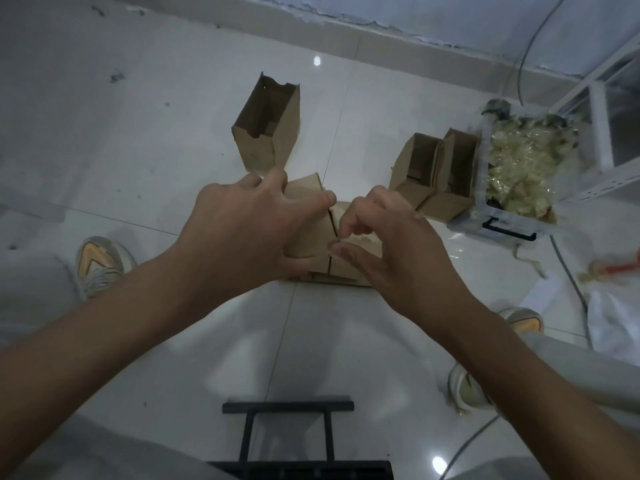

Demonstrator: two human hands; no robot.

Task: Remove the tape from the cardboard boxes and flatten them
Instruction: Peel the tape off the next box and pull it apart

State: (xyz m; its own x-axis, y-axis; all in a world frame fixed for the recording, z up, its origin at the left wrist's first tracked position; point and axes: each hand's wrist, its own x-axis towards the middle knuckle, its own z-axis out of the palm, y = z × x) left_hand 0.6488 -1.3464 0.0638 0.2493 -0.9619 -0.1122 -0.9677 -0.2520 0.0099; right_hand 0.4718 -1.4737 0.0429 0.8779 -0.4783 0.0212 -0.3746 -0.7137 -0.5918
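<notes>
At the bottom centre of the frame a black metal frame (291, 441) sits between your knees, with your shoes at left (100, 265) and lower right (467, 389) on the white tiled floor (138, 133). Your forearms reach up to mid-frame, where both hands meet over a closed cardboard box (311, 233) standing on the floor. Your left hand (242, 223) is curled over the box's left top flap, fingers hooked over its far edge and thumb pressed against its near face. Your right hand (391, 237) is bent over the right flap, thumb and forefinger pinching a strip of clear tape (337, 243) right at the seam between the flaps; the other fingers are curled above it. Just beyond your left hand, in the upper centre, an open cardboard box (266, 129) stands by itself. To the right of centre, two more open boxes (436, 171) lean side by side, touching a clear plastic bin (519, 174) heaped with crumpled tape at the right edge. A white shelf frame (595, 109) stands behind it, upper right.
</notes>
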